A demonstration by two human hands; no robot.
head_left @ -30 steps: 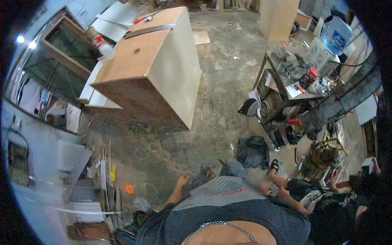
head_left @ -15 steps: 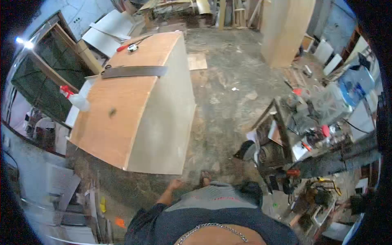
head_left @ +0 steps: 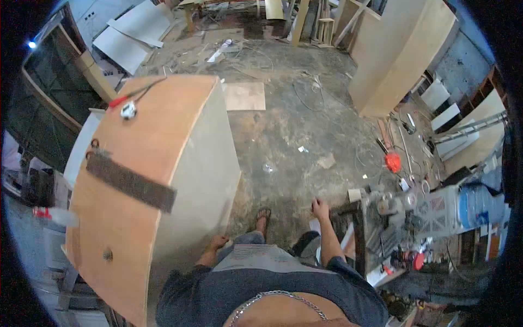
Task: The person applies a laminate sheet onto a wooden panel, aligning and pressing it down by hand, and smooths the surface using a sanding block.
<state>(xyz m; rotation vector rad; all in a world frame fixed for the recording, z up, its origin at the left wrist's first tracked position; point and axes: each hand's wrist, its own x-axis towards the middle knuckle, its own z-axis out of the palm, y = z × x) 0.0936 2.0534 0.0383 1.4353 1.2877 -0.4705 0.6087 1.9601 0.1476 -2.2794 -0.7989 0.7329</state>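
My left hand [head_left: 219,241] hangs low beside the pale side of a large wooden box [head_left: 204,155], its fingers curled. A small pale bit shows by those fingers, too small to name. Out over the floor, my right hand [head_left: 320,208] is closed in a loose fist, and I see nothing in it. On the box's orange-brown top lie a dark flat strip [head_left: 131,182], a red-handled tool [head_left: 119,101], a small white-and-black object [head_left: 128,110] and a small round lump [head_left: 108,254]. A spray bottle with a red head [head_left: 57,216] is at the box's left edge.
A tall wooden panel box [head_left: 400,65] stands at the back right. To my right is a cluttered bench [head_left: 357,240] with a blue water jug [head_left: 479,207]. A thin board [head_left: 245,96], cables and a red bag [head_left: 393,162] lie on the floor. White sheets [head_left: 139,30] lean at the back left.
My view has shifted forward along the box, whose top and tools now sit lower and further left. My right hand has come into view; my left hand remains low beside the box.
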